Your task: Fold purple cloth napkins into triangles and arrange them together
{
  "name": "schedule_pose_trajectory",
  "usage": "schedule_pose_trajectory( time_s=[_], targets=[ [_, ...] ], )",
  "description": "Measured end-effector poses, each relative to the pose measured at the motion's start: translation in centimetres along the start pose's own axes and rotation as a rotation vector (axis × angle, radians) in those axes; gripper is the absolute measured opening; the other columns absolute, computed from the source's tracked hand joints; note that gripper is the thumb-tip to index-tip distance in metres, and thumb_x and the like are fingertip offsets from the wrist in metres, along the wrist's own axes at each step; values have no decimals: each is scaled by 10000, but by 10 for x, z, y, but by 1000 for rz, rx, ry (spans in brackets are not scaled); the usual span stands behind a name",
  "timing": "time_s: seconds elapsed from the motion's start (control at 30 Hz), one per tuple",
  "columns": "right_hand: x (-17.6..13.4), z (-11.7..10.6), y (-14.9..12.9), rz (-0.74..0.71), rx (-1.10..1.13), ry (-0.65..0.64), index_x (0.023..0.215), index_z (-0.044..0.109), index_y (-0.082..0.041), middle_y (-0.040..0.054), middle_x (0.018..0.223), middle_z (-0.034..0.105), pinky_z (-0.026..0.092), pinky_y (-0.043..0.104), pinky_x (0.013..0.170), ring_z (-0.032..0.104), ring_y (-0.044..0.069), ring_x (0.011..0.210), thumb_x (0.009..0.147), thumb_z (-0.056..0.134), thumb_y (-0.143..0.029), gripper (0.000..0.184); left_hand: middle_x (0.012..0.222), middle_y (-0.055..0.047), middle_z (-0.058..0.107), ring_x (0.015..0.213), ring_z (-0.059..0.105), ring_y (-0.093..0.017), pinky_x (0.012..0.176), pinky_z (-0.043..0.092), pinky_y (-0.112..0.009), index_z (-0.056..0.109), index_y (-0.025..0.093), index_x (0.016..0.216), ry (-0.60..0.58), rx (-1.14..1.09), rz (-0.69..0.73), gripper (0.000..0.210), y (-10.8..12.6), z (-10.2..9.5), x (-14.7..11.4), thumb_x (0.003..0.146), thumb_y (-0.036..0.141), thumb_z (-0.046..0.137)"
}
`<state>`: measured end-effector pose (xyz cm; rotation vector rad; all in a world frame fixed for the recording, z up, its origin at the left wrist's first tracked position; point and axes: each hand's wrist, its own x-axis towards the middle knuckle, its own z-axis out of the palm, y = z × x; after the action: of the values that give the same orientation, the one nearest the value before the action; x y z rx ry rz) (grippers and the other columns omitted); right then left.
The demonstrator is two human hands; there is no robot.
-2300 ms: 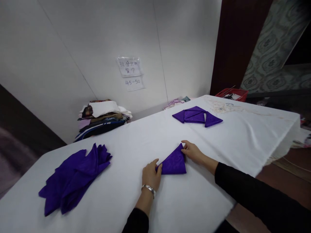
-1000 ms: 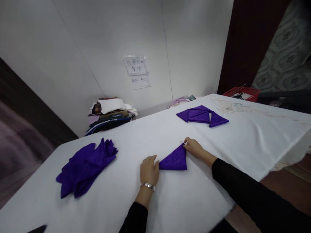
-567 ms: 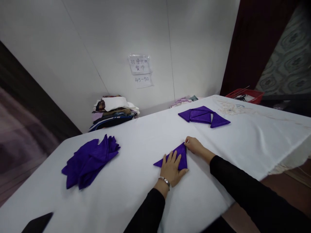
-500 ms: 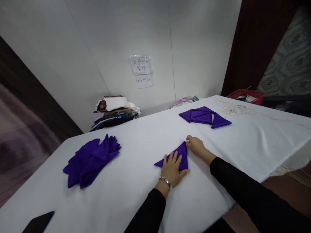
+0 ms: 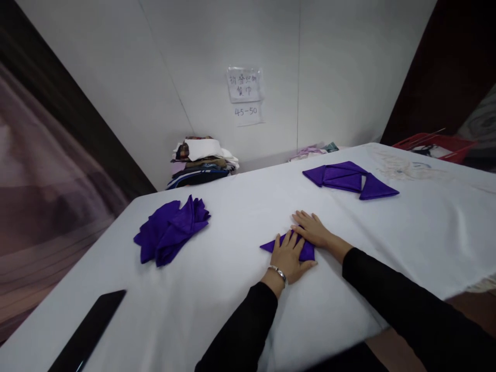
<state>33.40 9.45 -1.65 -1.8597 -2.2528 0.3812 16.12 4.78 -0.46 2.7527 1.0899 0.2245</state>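
A purple cloth napkin (image 5: 307, 252), folded into a triangle, lies on the white tablecloth (image 5: 217, 310) in front of me. My left hand (image 5: 289, 257) rests flat on its middle with the fingers spread, a silver bracelet at the wrist. Over the napkin's upper corner lies my right hand (image 5: 311, 229), fingers stretched out and palm down, so that corner is hidden. Neither hand grips anything. Farther back on the right are folded purple napkins (image 5: 343, 175) with pointed ends. To the left sits a loose heap of purple napkins (image 5: 170, 230).
A long black flat object (image 5: 91, 328) lies at the table's near left. Behind the table are a stack of folded clothes (image 5: 203, 163), some pink fabric (image 5: 308, 152) and a red basket (image 5: 457, 149). Paper signs (image 5: 245, 85) hang on the wall.
My right hand has gone from pinching at the napkin's upper corner to lying flat over it. My left hand stays on the napkin. The whole view has shifted, showing more of the black object.
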Motion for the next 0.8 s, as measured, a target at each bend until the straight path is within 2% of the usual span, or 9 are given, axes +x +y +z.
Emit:
schedule_pose_trajectory(
  time_s=[0.23,0.5,0.6,0.7,0.73,0.8],
  targets=[
    [5,3,6,48,-78,16,1378,277,-216,83,1467,186,82,501,1044,110,244,1341,882,241,-556,602,1456,-66,248,1343,127,-260,1077,88,-523,223,197,1386,-4,-8,-47,768,-6,1,-6,791,682,206],
    [2,0,3,20,-80,28,1368,302,-227,91,1453,234,107,514,1035,138,261,1334,872,234,-583,615,1449,-83,260,1343,163,-235,1077,133,-493,218,172,1388,2,62,-278,712,-50,-12,-61,831,615,244],
    [2,-1,3,25,-72,27,1367,304,-230,89,1456,227,100,513,1038,137,260,1334,871,233,-587,615,1444,-88,270,1341,172,-232,1075,131,-490,256,173,1375,-7,85,-354,683,-59,-18,-74,841,598,242],
    [2,-1,1,35,-71,26,1364,309,-232,87,1460,215,97,507,1039,132,256,1336,872,248,-581,607,1439,-116,271,1337,180,-254,1063,140,-510,281,146,1363,26,94,-453,693,-54,-23,-67,843,600,227],
    [2,-2,1,39,-72,27,1362,313,-234,87,1459,216,99,506,1039,133,256,1335,872,256,-577,601,1439,-121,269,1338,175,-259,1063,136,-514,283,140,1362,51,96,-447,700,-48,-23,-60,841,604,228],
    [1,-3,-1,40,-72,29,1362,315,-230,93,1457,221,99,503,1038,138,257,1334,871,270,-571,600,1442,-113,265,1342,160,-257,1071,113,-510,285,144,1363,104,94,-347,706,-33,-23,-42,834,611,244]
  ],
)
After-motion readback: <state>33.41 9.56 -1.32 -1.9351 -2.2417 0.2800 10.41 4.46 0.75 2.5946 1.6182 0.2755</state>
